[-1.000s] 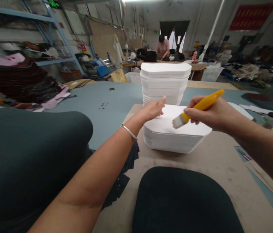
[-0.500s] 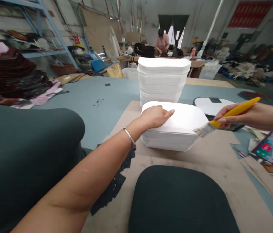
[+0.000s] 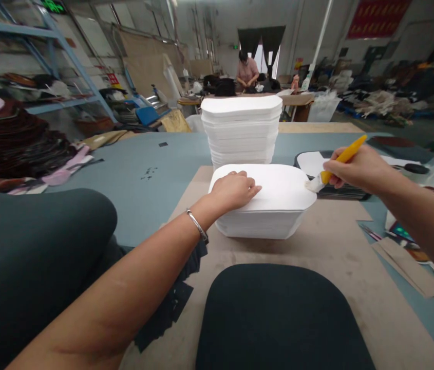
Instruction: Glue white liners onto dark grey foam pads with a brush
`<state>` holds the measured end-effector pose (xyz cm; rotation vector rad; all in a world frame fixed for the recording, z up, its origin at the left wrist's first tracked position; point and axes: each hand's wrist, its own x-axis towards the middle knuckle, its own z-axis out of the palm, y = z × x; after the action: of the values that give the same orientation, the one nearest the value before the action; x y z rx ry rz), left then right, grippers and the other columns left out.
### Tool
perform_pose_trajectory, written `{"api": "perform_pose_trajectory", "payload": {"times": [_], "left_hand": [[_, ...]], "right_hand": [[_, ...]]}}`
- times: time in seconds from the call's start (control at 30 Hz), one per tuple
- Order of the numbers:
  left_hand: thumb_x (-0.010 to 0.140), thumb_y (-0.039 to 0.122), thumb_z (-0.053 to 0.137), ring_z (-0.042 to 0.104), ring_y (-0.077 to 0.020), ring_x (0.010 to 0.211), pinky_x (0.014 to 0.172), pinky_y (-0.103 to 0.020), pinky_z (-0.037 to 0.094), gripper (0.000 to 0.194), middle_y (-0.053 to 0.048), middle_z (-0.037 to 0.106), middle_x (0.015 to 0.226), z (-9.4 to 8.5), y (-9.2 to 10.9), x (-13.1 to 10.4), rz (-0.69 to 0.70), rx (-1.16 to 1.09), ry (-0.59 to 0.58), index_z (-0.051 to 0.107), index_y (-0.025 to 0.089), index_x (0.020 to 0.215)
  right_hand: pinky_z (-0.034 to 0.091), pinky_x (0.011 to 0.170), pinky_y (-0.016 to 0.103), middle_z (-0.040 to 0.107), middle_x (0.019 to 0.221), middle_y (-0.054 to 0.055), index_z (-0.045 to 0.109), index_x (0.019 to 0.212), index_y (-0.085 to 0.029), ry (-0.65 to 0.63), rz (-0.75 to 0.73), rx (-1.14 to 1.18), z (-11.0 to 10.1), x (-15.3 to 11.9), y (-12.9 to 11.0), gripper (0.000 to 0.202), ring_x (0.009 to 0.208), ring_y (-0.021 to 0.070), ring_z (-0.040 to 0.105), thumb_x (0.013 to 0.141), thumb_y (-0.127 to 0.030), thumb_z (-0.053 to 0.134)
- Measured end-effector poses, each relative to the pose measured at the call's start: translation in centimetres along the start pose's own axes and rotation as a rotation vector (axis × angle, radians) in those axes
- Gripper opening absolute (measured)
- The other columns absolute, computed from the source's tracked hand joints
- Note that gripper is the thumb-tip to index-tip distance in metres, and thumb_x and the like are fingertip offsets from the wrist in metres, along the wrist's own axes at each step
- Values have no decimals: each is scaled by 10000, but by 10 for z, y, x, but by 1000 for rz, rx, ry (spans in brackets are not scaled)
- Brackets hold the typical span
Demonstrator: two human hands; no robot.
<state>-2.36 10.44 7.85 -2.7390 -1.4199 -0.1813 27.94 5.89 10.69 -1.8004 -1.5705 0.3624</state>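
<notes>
My left hand [image 3: 235, 190] lies on the top sheet of a low stack of white rounded pads [image 3: 272, 192], fingers spread loosely and slightly bent. In my right hand [image 3: 355, 167] is a paintbrush [image 3: 346, 154] with a yellow handle. Its pale bristles touch the right end of the top white sheet. Nearer to me lies a dark green rounded panel [image 3: 278, 313] on a brown board [image 3: 328, 244]. Under my left forearm, dark scraps [image 3: 178, 303] are partly hidden.
Behind stands a taller stack of white pads [image 3: 242, 131]. Dark and white pieces [image 3: 309, 163] are piled at the right, near a partly hidden phone [image 3: 401, 231] and cardboard strips [image 3: 409, 264]. A dark green roll [image 3: 43, 231] fills the left. One person [image 3: 246, 72] works far back.
The brush has moved from the front right edge of the white stack to the right end of its top. My left thumb has drawn in. The whole view has shifted slightly.
</notes>
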Motion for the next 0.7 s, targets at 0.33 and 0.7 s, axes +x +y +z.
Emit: {"api": "perform_pose_trajectory", "payload": {"times": [0.33,0.7], "left_hand": [[1016,324,567,631,-189,863,751,-296,488,188,-60,695,974,-6,129,-26,272,-482,404,650,164,962],[1051,300,504,522,-138,701,644,-264,398,313,-24,589,790,22,173,-52,355,-695,641,533,190,759]], "right_hand": [[567,469,247,764,810,80,635,1155,-221,20,191,887,-6,-122,24,540,653,207,743,834,-644,734],[576,494,284,745,721,36,607,1095,-274,155,181,967,-13,-191,41,382,615,213,725,917,-609,662]]}}
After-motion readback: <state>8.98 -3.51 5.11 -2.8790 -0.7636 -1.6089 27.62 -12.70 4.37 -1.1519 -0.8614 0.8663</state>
